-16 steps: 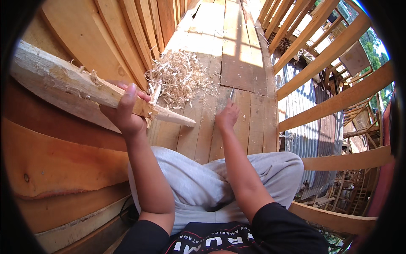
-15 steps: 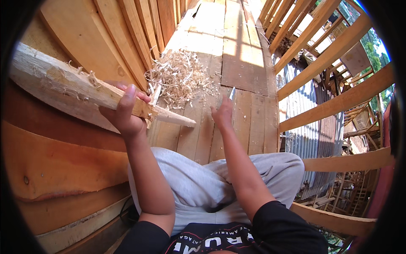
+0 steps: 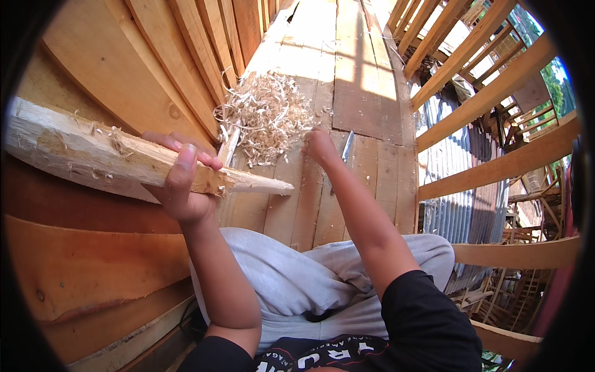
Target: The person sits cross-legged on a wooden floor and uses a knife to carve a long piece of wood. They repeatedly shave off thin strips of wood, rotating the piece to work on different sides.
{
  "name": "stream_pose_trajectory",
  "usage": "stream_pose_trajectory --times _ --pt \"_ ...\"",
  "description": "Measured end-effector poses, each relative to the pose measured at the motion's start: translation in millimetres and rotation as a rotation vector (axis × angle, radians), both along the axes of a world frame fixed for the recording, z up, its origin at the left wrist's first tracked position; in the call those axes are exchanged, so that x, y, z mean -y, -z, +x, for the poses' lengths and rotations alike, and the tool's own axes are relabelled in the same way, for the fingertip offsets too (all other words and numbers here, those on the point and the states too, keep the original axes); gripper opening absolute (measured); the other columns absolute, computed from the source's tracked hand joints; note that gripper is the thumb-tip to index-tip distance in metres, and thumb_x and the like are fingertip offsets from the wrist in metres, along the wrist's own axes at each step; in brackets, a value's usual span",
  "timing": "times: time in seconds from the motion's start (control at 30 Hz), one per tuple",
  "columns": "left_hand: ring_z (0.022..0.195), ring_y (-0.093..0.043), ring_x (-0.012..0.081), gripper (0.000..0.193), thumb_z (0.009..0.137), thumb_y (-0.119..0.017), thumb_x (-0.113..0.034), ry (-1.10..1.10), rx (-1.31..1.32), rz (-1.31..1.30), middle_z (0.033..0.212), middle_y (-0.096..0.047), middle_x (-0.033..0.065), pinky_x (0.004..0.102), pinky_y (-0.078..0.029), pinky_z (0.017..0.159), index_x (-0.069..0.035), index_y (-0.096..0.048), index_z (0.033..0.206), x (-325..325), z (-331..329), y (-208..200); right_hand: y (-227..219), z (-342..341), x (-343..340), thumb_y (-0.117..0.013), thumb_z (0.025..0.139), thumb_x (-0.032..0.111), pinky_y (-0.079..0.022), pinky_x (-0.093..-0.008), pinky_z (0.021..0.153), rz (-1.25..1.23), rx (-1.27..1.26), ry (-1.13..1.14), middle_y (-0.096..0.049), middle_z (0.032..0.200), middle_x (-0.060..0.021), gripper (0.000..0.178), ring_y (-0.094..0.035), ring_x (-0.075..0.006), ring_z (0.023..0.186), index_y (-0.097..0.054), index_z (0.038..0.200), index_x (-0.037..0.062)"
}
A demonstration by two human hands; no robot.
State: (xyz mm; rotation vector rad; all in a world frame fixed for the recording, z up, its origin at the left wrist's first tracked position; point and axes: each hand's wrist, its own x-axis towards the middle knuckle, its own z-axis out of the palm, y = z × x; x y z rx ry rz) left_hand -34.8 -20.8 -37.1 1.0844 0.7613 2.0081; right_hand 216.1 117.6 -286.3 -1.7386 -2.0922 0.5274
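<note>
My left hand [image 3: 180,186] is closed around a rough, pale length of wood [image 3: 105,146], thumb on top and fingertips over its far side. The wood runs in from the left, and its narrower, whittled end [image 3: 260,183] sticks out past my hand. Loose fibres stand up along its upper face. Out over the floorboards, my right hand [image 3: 321,147] looks curled, at the right edge of a heap of wood shavings [image 3: 266,115]. Whatever its fingers hold, if anything, is hidden. A knife [image 3: 348,147] lies on the floorboards just right of that hand, its blade pointing away.
Plank walls [image 3: 93,260] close in the left side. Along the right runs a slatted wooden railing [image 3: 496,167], with corrugated metal sheets [image 3: 465,204] below it outside. My crossed legs in grey trousers [image 3: 291,266] are close in front on the plank floor [image 3: 372,204].
My right hand has moved left, away from beside the knife to the edge of the shavings, and its fingers have curled. The left hand still grips the wood. The view has shifted slightly.
</note>
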Motion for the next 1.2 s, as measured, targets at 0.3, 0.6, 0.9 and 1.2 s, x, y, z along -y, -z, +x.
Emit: stream_pose_trajectory --times 0.3,0.6,0.9,1.2 --pt "0.052 -0.053 0.0159 0.020 0.073 -0.060 -0.008 -0.007 0.075 0.022 0.067 -0.047 0.0060 0.0301 -0.051 0.051 -0.005 -0.046 0.087 -1 -1 -1 5 -3 -9 -0.065 0.074 0.007 -0.053 -0.0348 0.077 0.008 -0.392 0.586 -0.070 0.085 -0.0179 0.017 -0.068 -0.0309 0.079 -0.075 0.087 0.0059" --pt "0.058 -0.048 0.0165 0.020 0.078 -0.058 -0.018 -0.021 -0.012 -0.016 0.064 -0.047 0.0081 0.0290 -0.047 0.056 -0.008 -0.046 0.089 0 -5 1 -83 -42 -61 -0.073 0.073 0.019 -0.052 -0.0319 0.084 -0.007 -0.441 -0.044 -0.069 0.105 -0.0179 0.031 -0.067 -0.0266 0.096 -0.073 0.103 0.0112" --pt "0.052 -0.053 0.0158 0.021 0.073 -0.061 -0.007 0.028 0.093 0.028 0.071 -0.047 0.0066 0.0298 -0.052 0.052 -0.003 -0.046 0.086 -3 5 -3 -22 27 -78 -0.064 0.070 0.007 -0.048 -0.0401 0.094 0.092 0.376 0.114 -0.055 0.126 -0.0246 0.059 -0.054 -0.0374 0.116 -0.054 0.128 0.0039" --pt "0.061 -0.048 0.0155 0.018 0.080 -0.055 -0.015 0.081 -0.029 0.048 0.067 -0.048 0.0076 0.0288 -0.046 0.057 -0.008 -0.044 0.092 0 -6 2 -24 24 -52 -0.064 0.069 0.011 -0.048 -0.0428 0.093 -0.098 0.320 -0.283 -0.056 0.116 -0.0256 0.040 -0.056 -0.0375 0.110 -0.062 0.106 -0.0037"
